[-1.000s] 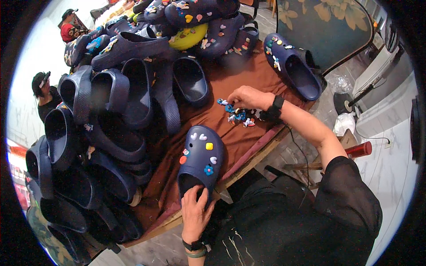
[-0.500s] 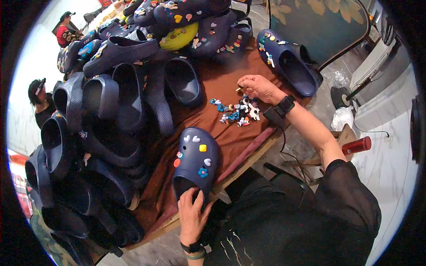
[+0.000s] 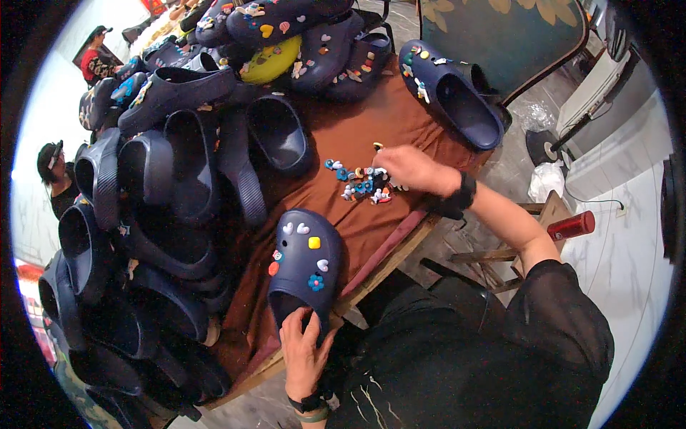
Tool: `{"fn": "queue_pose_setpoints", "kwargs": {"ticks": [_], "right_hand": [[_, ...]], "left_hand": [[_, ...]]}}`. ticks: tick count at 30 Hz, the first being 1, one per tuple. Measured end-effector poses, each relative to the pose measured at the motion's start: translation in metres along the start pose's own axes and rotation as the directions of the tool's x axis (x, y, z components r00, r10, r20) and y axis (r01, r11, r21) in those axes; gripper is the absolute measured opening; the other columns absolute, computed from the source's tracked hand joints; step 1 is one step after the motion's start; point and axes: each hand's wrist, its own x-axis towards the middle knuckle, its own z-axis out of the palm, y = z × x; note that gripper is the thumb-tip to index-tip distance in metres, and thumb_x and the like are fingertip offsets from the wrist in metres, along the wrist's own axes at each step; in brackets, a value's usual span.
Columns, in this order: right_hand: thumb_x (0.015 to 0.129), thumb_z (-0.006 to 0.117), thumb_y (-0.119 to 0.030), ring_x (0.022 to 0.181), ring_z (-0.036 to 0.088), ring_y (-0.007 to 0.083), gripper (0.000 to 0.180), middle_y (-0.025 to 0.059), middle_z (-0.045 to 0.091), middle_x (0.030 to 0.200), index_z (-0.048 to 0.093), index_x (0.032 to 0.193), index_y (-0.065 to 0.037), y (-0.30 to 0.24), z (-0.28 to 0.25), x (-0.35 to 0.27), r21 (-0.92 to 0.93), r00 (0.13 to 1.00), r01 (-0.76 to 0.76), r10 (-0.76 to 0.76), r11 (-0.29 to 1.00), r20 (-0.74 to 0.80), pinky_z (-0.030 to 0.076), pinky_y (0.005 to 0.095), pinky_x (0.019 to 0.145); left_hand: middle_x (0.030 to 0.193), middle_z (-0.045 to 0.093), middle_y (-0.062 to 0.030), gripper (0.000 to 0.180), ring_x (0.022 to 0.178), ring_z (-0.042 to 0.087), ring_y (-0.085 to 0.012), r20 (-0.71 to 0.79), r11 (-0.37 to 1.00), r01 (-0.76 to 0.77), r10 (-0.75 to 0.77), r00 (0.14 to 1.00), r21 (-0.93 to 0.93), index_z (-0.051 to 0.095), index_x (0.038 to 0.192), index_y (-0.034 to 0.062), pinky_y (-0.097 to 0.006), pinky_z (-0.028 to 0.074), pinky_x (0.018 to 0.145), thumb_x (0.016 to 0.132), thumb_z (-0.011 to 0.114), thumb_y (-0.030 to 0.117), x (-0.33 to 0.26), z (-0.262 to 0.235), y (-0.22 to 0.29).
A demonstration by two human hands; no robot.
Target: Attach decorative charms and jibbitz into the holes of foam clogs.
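Observation:
A navy foam clog (image 3: 325,229) lies on the brown cloth with its toe away from me. Heart, flower, yellow square and other charms sit on its upper. My left hand (image 3: 303,349) grips its heel end, the fingertips inside the foot opening. My right hand (image 3: 413,170) is bent down over a small heap of loose charms (image 3: 357,187), blue, white and black ones among them. Its fingertips are partly hidden, so whether they pinch a charm cannot be seen. One small dark and pale charm (image 3: 377,146) lies just beyond the knuckles.
Piled navy clogs (image 3: 164,171) fill the table's left and far side, a lime-green clog (image 3: 271,61) among them. A decorated navy clog (image 3: 457,96) rests at the far right corner. A chair back (image 3: 504,43) stands beyond, and a red cylinder (image 3: 572,225) on a wooden stool. Two people are at the far left.
My right hand has come down and nearer, from beside the small dark and pale charm to over the charm heap. My left hand stays on the clog. The whole view has shifted slightly.

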Motion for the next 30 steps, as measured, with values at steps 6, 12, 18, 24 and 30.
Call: {"fn": "queue_pose_setpoints", "kwargs": {"ticks": [6,12,18,24,30], "right_hand": [[0.079,0.058,-0.007,0.064,0.066,0.0353,0.043,0.0145,0.064,0.068,0.050,0.121,0.001,-0.063,0.033,-0.035,-0.263,0.966,0.044,0.027,0.964,0.259,0.048,0.0488,0.052],[0.081,0.058,-0.009,0.068,0.067,0.0354,0.035,0.0129,0.065,0.070,0.057,0.116,-0.006,-0.063,0.003,-0.048,-0.190,0.895,0.143,-0.045,0.971,0.445,0.050,0.0486,0.054],[0.085,0.058,-0.014,0.071,0.066,0.0392,0.010,0.0179,0.064,0.072,0.065,0.090,-0.009,-0.031,-0.023,-0.042,-0.223,0.977,-0.089,0.128,0.971,0.170,0.050,0.0519,0.061],[0.086,0.058,-0.015,0.072,0.065,0.0415,0.010,0.0181,0.065,0.074,0.064,0.088,-0.008,-0.018,-0.027,-0.031,-0.244,0.980,-0.191,0.198,0.951,0.006,0.050,0.0527,0.061],[0.090,0.057,-0.020,0.076,0.066,0.0412,0.015,0.0195,0.067,0.079,0.066,0.099,-0.012,-0.008,-0.027,-0.038,-0.111,0.977,-0.124,0.141,0.986,0.162,0.051,0.0538,0.064]], "left_hand": [[0.123,0.055,-0.0181,0.050,0.114,0.053,-0.0372,-0.042,0.999,-0.022,0.024,0.999,0.027,0.060,0.118,0.0028,-0.044,0.042,0.094,0.073,0.081,0.011,0.001,0.003,0.001],[0.124,0.054,-0.0182,0.050,0.115,0.052,-0.0374,-0.032,1.000,0.000,0.001,1.000,0.020,0.060,0.119,0.0034,-0.044,0.041,0.096,0.073,0.080,0.010,0.000,0.000,0.002],[0.124,0.054,-0.0177,0.051,0.115,0.052,-0.0373,-0.047,1.000,0.001,0.000,0.999,0.022,0.060,0.118,0.0037,-0.045,0.041,0.096,0.072,0.080,0.008,0.000,0.002,0.003],[0.123,0.055,-0.0175,0.050,0.115,0.052,-0.0372,-0.043,1.000,-0.001,0.002,0.999,0.013,0.060,0.118,0.0036,-0.045,0.041,0.096,0.072,0.080,0.008,0.000,0.002,0.002],[0.124,0.054,-0.0178,0.049,0.115,0.052,-0.0373,-0.050,1.000,-0.004,0.006,0.999,0.026,0.060,0.117,0.0032,-0.045,0.041,0.096,0.073,0.080,0.009,-0.001,0.003,0.001]]}}
